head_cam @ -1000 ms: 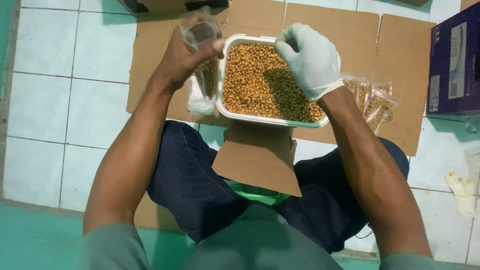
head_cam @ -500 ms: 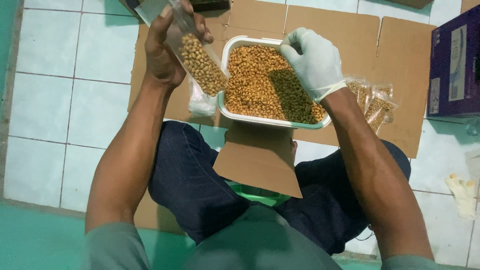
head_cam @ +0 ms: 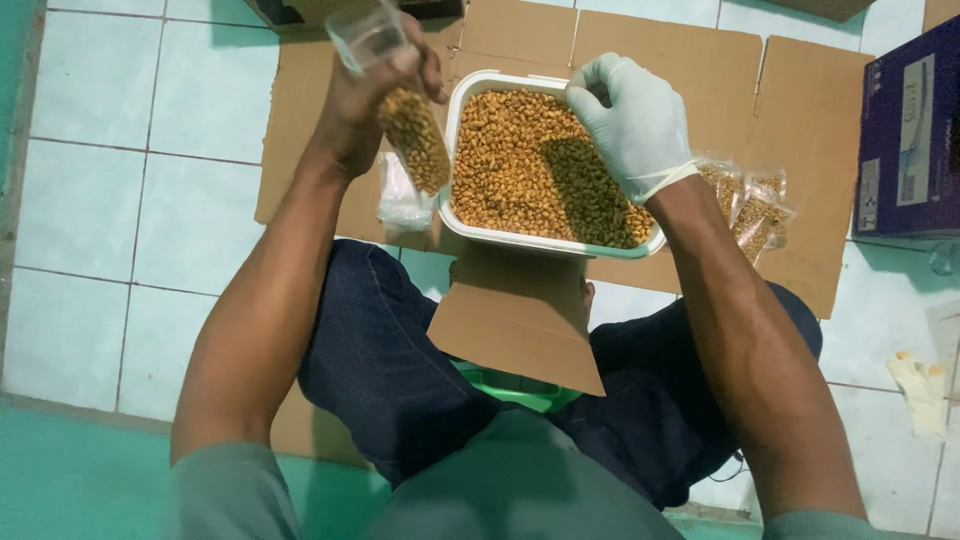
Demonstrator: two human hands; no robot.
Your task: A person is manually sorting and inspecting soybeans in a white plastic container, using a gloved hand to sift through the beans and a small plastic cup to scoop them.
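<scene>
Seated on a tiled floor with legs apart, a person fills small packets from a white tub heaped with roasted golden-brown nuts. The bare left hand is closed around a narrow clear plastic bag, gripping it near the middle so that the empty open mouth sticks up past the fingers while the filled lower part hangs below the palm. The bag's long axis runs from upper left to lower right, tilted, its nut-filled end pointing down toward the tub's near-left corner and lying just beside the tub's left wall, not over it. The gloved right hand rests inside the tub at its far right edge, fingers curled down onto the nuts; whether it holds any cannot be told. The two hands are well apart, with most of the tub between them, and the left hand alone carries the bag, which lies to the left of the gloved hand. A few empty clear bags lie on the flattened cardboard just below the raised bag, beside the tub. Finished packets of nuts lie on the cardboard to the right of the tub, close to the right forearm. A purple box stands at the right edge, and a crumpled glove lies on the floor below it.
</scene>
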